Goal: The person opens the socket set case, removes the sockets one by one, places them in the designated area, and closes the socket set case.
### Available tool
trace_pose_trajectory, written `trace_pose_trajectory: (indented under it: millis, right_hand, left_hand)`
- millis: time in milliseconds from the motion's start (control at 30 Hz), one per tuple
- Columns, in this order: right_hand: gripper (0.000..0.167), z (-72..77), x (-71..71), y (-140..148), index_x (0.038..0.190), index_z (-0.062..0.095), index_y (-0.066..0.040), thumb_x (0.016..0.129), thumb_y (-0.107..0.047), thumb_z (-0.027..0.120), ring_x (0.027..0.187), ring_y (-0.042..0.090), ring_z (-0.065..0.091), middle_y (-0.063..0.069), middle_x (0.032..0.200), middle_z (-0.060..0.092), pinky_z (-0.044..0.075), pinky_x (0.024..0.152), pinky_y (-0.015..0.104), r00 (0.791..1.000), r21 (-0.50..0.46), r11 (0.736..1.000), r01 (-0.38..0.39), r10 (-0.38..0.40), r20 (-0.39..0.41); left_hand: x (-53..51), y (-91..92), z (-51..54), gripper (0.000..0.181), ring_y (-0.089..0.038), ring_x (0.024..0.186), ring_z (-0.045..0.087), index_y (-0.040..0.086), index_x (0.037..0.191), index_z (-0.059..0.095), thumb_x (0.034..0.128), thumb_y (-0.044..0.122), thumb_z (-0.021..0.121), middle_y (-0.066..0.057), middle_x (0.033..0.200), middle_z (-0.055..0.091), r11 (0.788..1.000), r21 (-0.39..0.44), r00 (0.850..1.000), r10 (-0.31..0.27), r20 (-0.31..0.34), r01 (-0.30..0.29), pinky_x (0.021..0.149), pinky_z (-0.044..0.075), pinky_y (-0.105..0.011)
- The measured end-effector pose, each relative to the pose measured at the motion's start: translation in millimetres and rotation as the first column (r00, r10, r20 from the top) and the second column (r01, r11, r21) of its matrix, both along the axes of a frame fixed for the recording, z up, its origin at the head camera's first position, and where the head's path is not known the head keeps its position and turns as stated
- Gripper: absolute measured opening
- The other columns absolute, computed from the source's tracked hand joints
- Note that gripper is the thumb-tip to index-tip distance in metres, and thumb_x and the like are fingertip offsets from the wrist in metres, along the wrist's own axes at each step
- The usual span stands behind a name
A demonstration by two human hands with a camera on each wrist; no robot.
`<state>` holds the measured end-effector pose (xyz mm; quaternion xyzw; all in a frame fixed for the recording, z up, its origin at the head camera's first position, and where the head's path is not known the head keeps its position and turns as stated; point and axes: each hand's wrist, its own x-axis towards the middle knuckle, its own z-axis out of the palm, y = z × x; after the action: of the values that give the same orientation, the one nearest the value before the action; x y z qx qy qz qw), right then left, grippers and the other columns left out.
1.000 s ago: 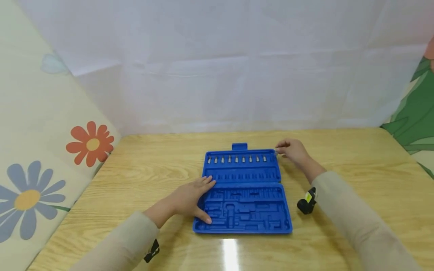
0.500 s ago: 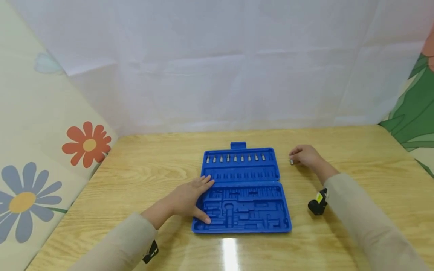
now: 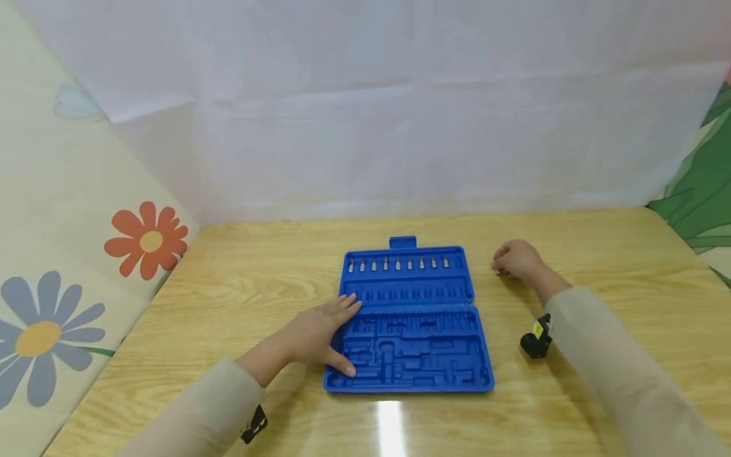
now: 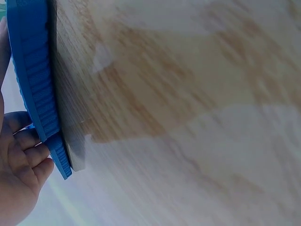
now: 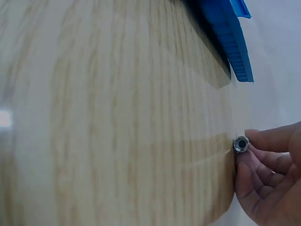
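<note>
An unfolded blue plastic case (image 3: 434, 346) lies on the table, a row of small metal bits (image 3: 398, 263) in its far half. My left hand (image 3: 311, 333) rests on the case's left edge with fingers spread; the left wrist view shows its fingers (image 4: 35, 153) against the blue side wall. Right of the case, my right hand (image 3: 518, 261) pinches a small metal piece (image 3: 498, 272) between thumb and fingers. In the right wrist view this piece (image 5: 241, 144) shows a round hole at its end, at the fingertips of the right hand (image 5: 273, 169).
The wooden table (image 3: 245, 273) reaches back to a white cloth backdrop (image 3: 308, 152). Flower-patterned cloth (image 3: 51, 190) stands at the left, and green leaves (image 3: 702, 190) show on the right side. The case's latch (image 3: 403, 242) sticks out from its far edge.
My right hand has moved right, away from the case's far right corner, with the small metal piece in its fingers. The left hand stays on the case.
</note>
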<state>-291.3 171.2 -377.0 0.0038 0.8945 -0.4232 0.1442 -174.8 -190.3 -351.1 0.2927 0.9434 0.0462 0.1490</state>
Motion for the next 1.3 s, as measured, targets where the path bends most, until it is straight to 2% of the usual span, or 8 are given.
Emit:
trace_pose_trajectory:
  millis: [667, 900, 1033, 1300]
  right_hand:
    - [0.022, 4.5, 2.9, 1.5, 0.097, 0.049, 0.011, 0.081, -0.004, 0.052, 0.069, 0.019, 0.05, 0.016, 0.084, 0.052, 0.045, 0.057, 0.027, 1.0, 0.005, 1.0, 0.003, -0.003, -0.017]
    - [0.025, 5.5, 5.8, 1.6, 0.101, 0.05, 0.01, 0.083, -0.007, 0.048, 0.067, 0.019, 0.047, 0.019, 0.09, 0.052, 0.041, 0.054, 0.026, 0.998, 0.041, 0.999, 0.032, -0.029, -0.063]
    - [0.026, 7.8, 4.2, -5.1, 0.105, 0.048, 0.008, 0.086, -0.01, 0.047, 0.073, 0.022, 0.05, 0.021, 0.098, 0.052, 0.043, 0.058, 0.028, 0.995, -0.008, 1.0, 0.03, -0.031, -0.099]
    - [0.03, 19.3, 7.8, -33.6, 0.11, 0.047, 0.008, 0.086, -0.01, 0.05, 0.091, 0.032, 0.051, 0.024, 0.105, 0.05, 0.045, 0.075, 0.037, 0.992, -0.112, 0.992, -0.053, 0.04, -0.117]
  left_hand:
    - [-1.5, 0.9, 1.1, 0.108, -0.027, 0.128, 0.013, 0.005, 0.137, 0.023, 0.0569, 0.069, 0.057, -0.013, 0.141, 0.017, 1.0, -0.003, 1.0, 0.002, -0.005, -0.002, 0.1, 0.02, -0.042]
    - [-0.3, 0.1, -1.7, 0.109, -0.027, 0.128, 0.013, 0.005, 0.137, 0.023, 0.0564, 0.07, 0.056, -0.013, 0.141, 0.017, 1.0, 0.002, 1.0, 0.004, -0.004, -0.004, 0.1, 0.02, -0.042]
    - [0.2, -0.1, -1.5, 0.108, -0.027, 0.128, 0.013, 0.005, 0.137, 0.022, 0.0571, 0.07, 0.056, -0.013, 0.141, 0.016, 1.0, 0.005, 1.0, 0.002, -0.008, -0.002, 0.1, 0.02, -0.042]
    - [1.3, 0.4, -3.7, 0.109, -0.027, 0.128, 0.013, 0.005, 0.137, 0.022, 0.0572, 0.071, 0.055, -0.013, 0.141, 0.016, 1.0, 0.004, 1.0, -0.001, -0.014, 0.001, 0.1, 0.02, -0.041]
